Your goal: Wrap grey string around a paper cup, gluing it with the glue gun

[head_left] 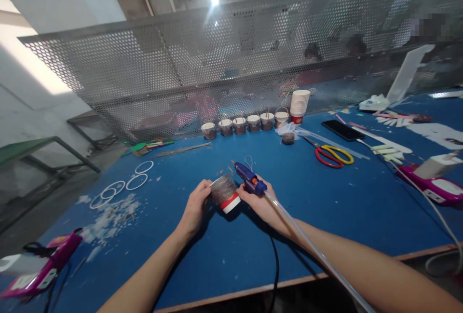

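Observation:
My left hand [197, 205] is closed on a paper cup [224, 192], which lies tilted on its side above the table. Dark brown cord is wound round most of the cup; a red and white band stays bare at one end. In my right hand [261, 203] is a blue glue gun [249, 178], its nozzle pointing up and left past the cup. A long clear glue stick [289, 219] runs out of the gun's back over my right forearm. My right fingertips are at the cup's side; whether they press on it I cannot tell.
Several cord-wrapped cups [239, 126] line the back beside a stack of paper cups [299, 105]. Scissors [333, 156], a ball of cord [288, 138] and a phone [342, 130] lie right. White rings [136, 181], scraps [112, 216] and a magenta power strip [54, 265] lie left.

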`<state>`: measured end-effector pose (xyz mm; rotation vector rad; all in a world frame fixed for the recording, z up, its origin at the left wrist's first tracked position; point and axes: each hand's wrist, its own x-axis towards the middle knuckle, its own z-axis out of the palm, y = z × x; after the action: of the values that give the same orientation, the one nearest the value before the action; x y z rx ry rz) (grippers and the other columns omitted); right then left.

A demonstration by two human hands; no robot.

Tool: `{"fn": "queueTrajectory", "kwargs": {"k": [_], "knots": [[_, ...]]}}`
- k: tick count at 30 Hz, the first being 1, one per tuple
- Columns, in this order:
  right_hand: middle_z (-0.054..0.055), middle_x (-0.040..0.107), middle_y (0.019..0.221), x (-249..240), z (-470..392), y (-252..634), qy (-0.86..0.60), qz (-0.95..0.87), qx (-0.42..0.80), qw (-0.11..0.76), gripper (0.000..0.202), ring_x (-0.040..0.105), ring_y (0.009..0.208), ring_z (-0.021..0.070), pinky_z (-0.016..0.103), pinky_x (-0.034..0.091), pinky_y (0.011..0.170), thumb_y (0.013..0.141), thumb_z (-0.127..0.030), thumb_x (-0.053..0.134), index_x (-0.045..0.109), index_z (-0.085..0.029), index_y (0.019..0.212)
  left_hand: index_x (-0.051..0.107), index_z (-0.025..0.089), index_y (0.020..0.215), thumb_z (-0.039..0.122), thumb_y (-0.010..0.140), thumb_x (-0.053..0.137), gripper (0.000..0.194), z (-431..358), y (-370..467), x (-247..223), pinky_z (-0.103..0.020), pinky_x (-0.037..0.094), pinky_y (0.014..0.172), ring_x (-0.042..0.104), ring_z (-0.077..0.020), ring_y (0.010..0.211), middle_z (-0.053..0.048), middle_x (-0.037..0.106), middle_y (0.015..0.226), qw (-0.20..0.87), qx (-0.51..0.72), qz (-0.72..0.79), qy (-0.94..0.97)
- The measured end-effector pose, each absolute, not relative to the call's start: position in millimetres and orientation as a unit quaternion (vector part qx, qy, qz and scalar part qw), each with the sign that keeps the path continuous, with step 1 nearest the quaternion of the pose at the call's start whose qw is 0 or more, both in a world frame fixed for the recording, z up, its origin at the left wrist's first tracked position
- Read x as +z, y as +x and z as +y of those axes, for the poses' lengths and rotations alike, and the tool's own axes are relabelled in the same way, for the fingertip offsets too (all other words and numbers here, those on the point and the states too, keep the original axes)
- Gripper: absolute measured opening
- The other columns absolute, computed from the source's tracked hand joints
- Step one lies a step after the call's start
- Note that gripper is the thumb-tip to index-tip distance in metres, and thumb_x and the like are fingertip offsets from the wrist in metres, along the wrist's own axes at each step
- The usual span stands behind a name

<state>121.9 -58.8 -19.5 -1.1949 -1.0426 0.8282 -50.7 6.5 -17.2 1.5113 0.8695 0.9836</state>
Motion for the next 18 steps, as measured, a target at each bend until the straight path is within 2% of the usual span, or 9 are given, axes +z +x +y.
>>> {"fn": "queueTrajectory", "kwargs": {"k": [6,9,13,16,18], "knots": [[-0.001,0.058,0.067,-18,-59,121,-0.522,-0.427,0.372,0.638,0.013,0.052,0.062,0.0148,0.029,0.044,0.062,0.069,-0.031,0.063,0.057,-0.02,0.069,0.043,0.02,0.065,0.04,0.076,0.05,0.023,5,-49,-13,-0.027,0.039,0.055,0.04,-0.0134,0.06,0.001,0.042,0.069,0.556,0.44,0.36,0.607],[0.001,0.063,0.072,-18,-57,120,-0.489,-0.392,0.443,0.641,0.017,0.058,0.066,0.016,0.03,0.047,0.067,0.068,-0.034,0.066,0.061,-0.019,0.073,0.051,0.019,0.067,0.037,0.076,0.051,0.02,5,-49,-12,-0.028,0.043,0.058,0.046,-0.0142,0.063,-0.001,0.05,0.073,0.55,0.45,0.363,0.603],[0.004,0.067,0.081,-23,-54,120,-0.471,-0.362,0.479,0.646,0.026,0.062,0.069,0.0177,0.033,0.051,0.068,0.064,-0.034,0.07,0.064,-0.016,0.082,0.064,0.017,0.092,0.035,0.079,0.052,0.025,9,-50,-11,-0.032,0.049,0.072,0.059,-0.0197,0.083,-0.007,0.065,0.095,0.484,0.435,0.394,0.649],[0.005,0.067,0.083,-28,-52,124,-0.499,-0.4,0.423,0.642,0.024,0.062,0.07,0.0174,0.033,0.05,0.069,0.067,-0.032,0.068,0.063,-0.016,0.085,0.063,0.02,0.112,0.034,0.08,0.052,0.037,8,-50,-7,-0.035,0.05,0.084,0.06,-0.023,0.101,-0.009,0.065,0.117,0.407,0.426,0.427,0.686],[0.005,0.068,0.084,-29,-53,126,-0.514,-0.436,0.38,0.634,0.021,0.062,0.072,0.0176,0.033,0.049,0.072,0.07,-0.03,0.065,0.062,-0.016,0.086,0.063,0.021,0.114,0.029,0.078,0.05,0.039,6,-49,-4,-0.037,0.048,0.092,0.058,-0.0235,0.11,-0.008,0.064,0.121,0.372,0.412,0.428,0.713]]}}
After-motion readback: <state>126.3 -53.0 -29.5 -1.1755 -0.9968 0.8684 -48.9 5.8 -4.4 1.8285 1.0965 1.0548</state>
